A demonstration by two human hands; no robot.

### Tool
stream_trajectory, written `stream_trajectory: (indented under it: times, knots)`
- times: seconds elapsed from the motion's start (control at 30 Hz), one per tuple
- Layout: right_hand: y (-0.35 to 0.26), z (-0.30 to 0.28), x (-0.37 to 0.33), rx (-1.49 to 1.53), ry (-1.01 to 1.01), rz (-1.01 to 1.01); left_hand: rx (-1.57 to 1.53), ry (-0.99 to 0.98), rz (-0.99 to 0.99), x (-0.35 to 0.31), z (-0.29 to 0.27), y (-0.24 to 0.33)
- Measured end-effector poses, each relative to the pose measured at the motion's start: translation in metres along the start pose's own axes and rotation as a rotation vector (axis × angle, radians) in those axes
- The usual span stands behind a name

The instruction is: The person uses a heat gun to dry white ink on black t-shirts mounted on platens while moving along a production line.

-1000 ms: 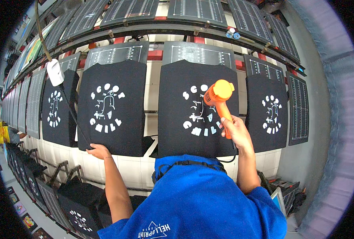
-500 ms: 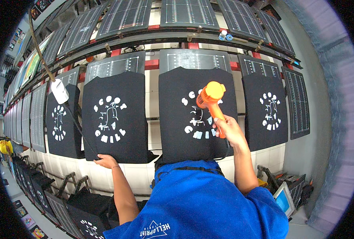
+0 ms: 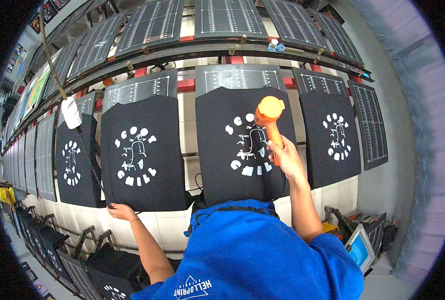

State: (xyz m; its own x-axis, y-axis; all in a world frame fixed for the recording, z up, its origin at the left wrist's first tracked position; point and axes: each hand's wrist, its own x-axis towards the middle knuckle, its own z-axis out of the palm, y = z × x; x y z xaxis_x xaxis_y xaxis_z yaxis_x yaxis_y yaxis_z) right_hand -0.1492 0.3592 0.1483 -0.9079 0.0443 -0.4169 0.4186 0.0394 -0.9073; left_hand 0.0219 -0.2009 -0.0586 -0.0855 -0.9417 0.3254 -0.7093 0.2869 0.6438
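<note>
My right hand point(image 3: 288, 159) is closed around the handle of an orange heat gun point(image 3: 271, 111), held above a black T-shirt point(image 3: 222, 172). The gun's head covers the upper right of the shirt's white print, a ring of letters around a line drawing. The shirt lies flat on a dark board point(image 3: 237, 77), whose far end shows. To the left, my left hand point(image 3: 122, 212) grips a black cable point(image 3: 93, 162) at the near edge of another printed black T-shirt point(image 3: 142, 115). That cable runs up to a white socket connector point(image 3: 72, 114) hanging from above.
More printed black shirts lie on boards at the far left point(image 3: 77, 192) and at the right point(image 3: 331, 132). A metal rail point(image 3: 192, 47) runs behind them, carrying small bottles point(image 3: 276, 46). A grey wall point(image 3: 390, 130) bounds the right side. A blue-faced frame point(image 3: 361, 250) leans at lower right.
My left hand has moved left and slightly nearer with the cable. The heat gun has shifted slightly right and away across the shirt, uncovering more print. The whole view has shifted a little.
</note>
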Motion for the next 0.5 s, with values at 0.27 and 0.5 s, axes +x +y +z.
stream_trajectory:
  times: [0.27, 0.5]
  knots:
    - [0.005, -0.019, -0.014, -0.01, 0.1, 0.071, 0.095, -0.141, -0.049, 0.027, 0.014, -0.003]
    - [0.006, -0.017, -0.016, 0.016, 0.104, 0.055, 0.296, -0.052, -0.005, 0.019, 0.027, -0.005]
